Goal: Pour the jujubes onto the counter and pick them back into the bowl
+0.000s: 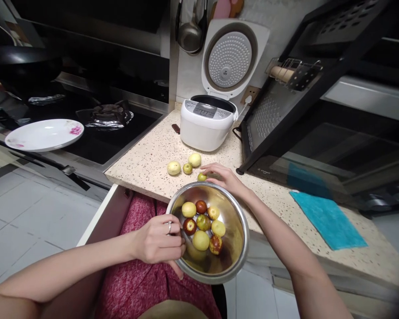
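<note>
My left hand (163, 240) grips the rim of a stainless steel bowl (234, 248), fingers over the edge and thumb underneath. The bowl is held at the counter's front edge, above my lap. Several yellow, green and red-brown jujubes (201, 240) lie in it. Behind the bowl's far rim, my right hand (224, 178) has its fingers closed about a small green jujube (202, 177); the rim hides part of this hand. Just beyond, on the speckled counter, are two pale yellow jujubes (174, 168) with a smaller green jujube (187, 168) between them.
A white rice cooker (204, 128) stands on the counter (146, 155), its lid raised. To the right are a black oven (319, 133) and a teal cloth (329, 219). At left, a flowered plate (44, 134) rests by the gas stove (109, 114). A drawer (101, 215) is pulled out.
</note>
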Demonstrator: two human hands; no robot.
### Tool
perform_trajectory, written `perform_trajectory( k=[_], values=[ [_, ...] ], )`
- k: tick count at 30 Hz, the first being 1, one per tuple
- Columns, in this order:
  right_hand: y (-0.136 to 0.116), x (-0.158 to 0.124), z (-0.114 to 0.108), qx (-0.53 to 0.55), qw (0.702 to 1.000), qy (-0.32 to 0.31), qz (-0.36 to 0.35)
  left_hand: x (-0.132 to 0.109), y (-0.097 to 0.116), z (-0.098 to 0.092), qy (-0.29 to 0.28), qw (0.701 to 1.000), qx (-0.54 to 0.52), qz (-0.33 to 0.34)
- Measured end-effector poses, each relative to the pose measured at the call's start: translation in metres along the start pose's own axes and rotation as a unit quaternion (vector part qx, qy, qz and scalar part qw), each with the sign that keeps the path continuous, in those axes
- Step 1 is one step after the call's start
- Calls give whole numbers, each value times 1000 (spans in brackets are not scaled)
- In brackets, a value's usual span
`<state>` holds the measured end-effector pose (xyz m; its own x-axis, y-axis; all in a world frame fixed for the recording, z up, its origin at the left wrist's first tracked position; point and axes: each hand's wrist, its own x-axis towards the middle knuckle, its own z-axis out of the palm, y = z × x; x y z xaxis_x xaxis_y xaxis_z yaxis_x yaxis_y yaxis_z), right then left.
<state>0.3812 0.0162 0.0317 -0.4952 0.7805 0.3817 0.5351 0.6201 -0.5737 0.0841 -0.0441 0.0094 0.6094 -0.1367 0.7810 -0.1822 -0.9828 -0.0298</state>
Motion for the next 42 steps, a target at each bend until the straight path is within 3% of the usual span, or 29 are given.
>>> perform_trajectory(
  k=[4,10,17,21,26,40,42],
  values=[
    [0,-1,7,62,997,-9,32,3,0,-2,-10,1000,8,1],
    [2,1,8,49,999,-6,10,3,-1,-2,-20,1000,9,0],
    [-19,2,-23,15,989,148,13,-2,-9,-4,-37,996,46,-62],
    [-39,1,-28,59,997,41,-20,0,-12,-5,-34,994,51,-90],
    [-47,-1,-17,93,990,-94,-57,2,-15,-7,-30,993,41,-109],
    [-46,0,-18,117,984,-124,-46,-1,-20,-6,-23,995,33,-93],
    [-44,0,-18,113,987,-106,-41,-2,-20,-5,-23,995,34,-95]
  ],
)
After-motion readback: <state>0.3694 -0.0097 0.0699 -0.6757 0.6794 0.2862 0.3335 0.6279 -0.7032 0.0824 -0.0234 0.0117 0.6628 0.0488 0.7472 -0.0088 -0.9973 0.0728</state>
